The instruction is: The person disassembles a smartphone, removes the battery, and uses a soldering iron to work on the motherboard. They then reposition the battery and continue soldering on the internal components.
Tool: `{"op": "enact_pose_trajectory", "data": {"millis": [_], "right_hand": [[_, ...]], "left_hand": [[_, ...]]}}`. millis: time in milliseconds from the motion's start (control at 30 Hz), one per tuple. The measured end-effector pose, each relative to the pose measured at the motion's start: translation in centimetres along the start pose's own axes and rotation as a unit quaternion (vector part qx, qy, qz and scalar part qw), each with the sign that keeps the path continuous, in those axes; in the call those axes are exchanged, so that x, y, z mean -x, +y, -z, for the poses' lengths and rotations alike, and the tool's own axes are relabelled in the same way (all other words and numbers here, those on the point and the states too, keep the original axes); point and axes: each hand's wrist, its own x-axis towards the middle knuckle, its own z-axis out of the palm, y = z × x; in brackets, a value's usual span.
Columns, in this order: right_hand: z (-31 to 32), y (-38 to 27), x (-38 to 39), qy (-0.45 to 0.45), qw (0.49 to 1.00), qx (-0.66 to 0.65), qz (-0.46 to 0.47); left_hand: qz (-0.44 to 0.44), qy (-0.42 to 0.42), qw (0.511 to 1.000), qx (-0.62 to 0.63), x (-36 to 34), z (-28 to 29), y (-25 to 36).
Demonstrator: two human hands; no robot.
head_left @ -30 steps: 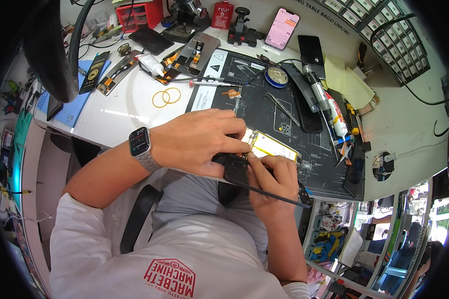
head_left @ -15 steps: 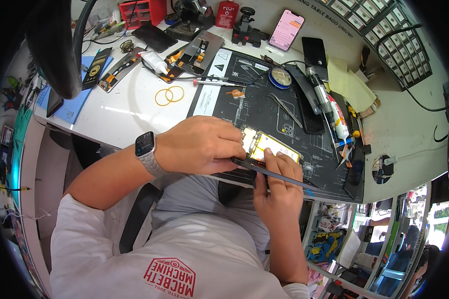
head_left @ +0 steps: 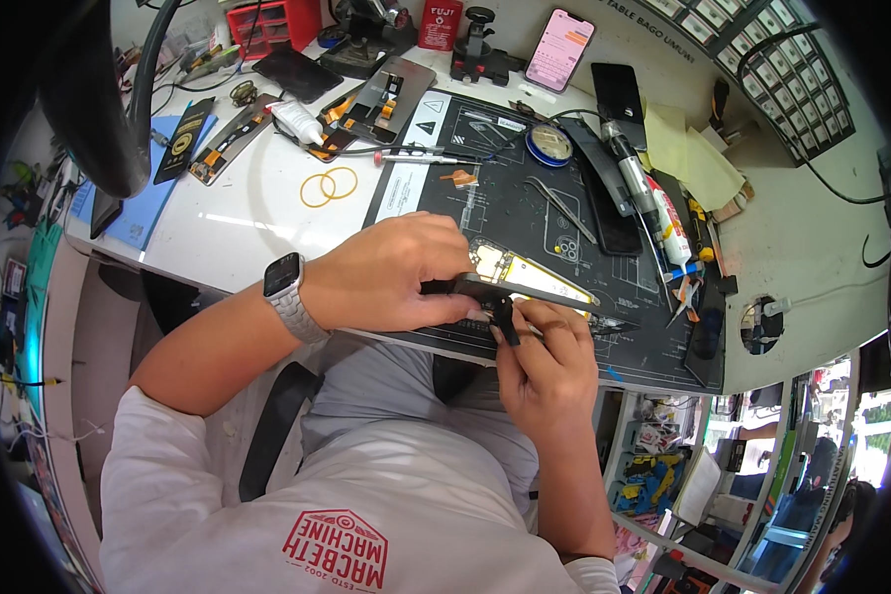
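An opened phone (head_left: 532, 276) with a bright yellow-white interior lies on the dark printed work mat (head_left: 505, 228). My left hand (head_left: 396, 272), with a watch on its wrist, grips a black phone panel (head_left: 480, 289) held tilted over the phone's near side, thumb at its edge. My right hand (head_left: 544, 361) is closed with fingertips at a small black strip (head_left: 501, 322) hanging from the panel; some fingertips are hidden behind it. Tweezers (head_left: 559, 210) and a small orange flex piece (head_left: 459, 178) lie beyond the phone.
Phone parts (head_left: 381, 109), a white tube (head_left: 297, 121), rubber bands (head_left: 327, 188) and a solder spool (head_left: 549, 146) lie around the mat. At the right are a cylindrical tool (head_left: 629, 168) and a black phone (head_left: 619, 99). A lit phone (head_left: 556, 54) stands at the back.
The panel has shifted and tilted, now standing over the phone with a black strip showing below it. My left hand has moved slightly up; my right fingers have drawn in toward the strip.
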Motion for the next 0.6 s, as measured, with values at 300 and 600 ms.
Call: {"op": "enact_pose_trajectory", "data": {"millis": [300, 600], "right_hand": [[0.2, 0.2, 0.0, -0.004, 0.999, -0.042, -0.01], [0.0, -0.2, 0.3, -0.017, 0.999, -0.031, -0.029]], "left_hand": [[-0.079, -0.037, 0.99, -0.108, 1.1, 0.4, 1.5], [-0.035, -0.007, 0.989, -0.141, 2.3, -0.9, 3.4]]}}
